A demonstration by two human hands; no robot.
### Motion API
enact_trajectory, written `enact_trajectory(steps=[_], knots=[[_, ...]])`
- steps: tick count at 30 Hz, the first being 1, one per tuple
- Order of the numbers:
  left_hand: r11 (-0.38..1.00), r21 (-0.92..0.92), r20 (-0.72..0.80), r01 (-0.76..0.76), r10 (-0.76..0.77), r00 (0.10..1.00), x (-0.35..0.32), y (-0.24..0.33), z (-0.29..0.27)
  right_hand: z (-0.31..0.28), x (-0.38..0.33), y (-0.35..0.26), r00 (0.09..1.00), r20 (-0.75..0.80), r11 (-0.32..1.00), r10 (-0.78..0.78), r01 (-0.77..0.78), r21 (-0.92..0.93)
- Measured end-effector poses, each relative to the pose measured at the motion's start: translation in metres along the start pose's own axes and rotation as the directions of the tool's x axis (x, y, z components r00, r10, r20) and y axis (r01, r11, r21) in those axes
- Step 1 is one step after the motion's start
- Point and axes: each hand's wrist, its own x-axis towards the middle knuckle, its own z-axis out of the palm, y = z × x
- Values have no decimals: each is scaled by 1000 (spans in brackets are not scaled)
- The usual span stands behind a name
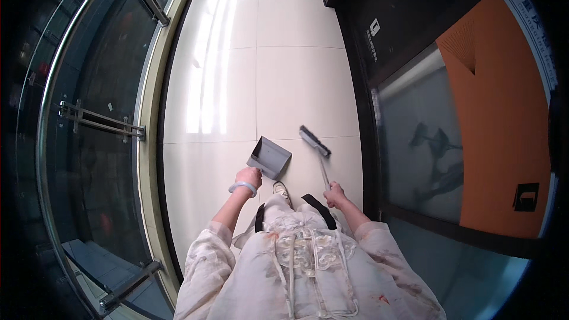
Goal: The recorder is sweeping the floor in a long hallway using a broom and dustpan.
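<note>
My left hand (249,176), with a pale bangle at the wrist, is closed round the handle of a grey dustpan (274,157). The pan is in front of me, its open side turned to the far left; whether it touches the floor I cannot tell. My right hand (336,195) grips the thin handle of a broom (315,141). Its grey head with dark bristles is at floor level, to the right of the dustpan and apart from it. No litter can be made out in the pan or by the bristles.
Pale glossy floor tiles (296,83) run ahead as a corridor. Along the left stands a glass railing with a metal handrail (46,118) and a raised curb (148,160). A dark wall with an orange panel (504,124) lines the right. One shoe (281,189) shows below the dustpan.
</note>
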Motion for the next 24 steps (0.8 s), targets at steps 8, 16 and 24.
enact_trajectory(steps=[8,16,24], knots=[[1000,-12,-37,-2,2,999,5,-20,-1,-34,-42,-32,948,314,993,-51,15,116],[989,-149,-67,-22,12,998,-3,-20,28,-57,-7,-88,985,166,959,-55,6,283],[987,-134,-38,91,-97,995,-5,-10,10,-13,22,-119,972,194,975,-131,162,-151]])
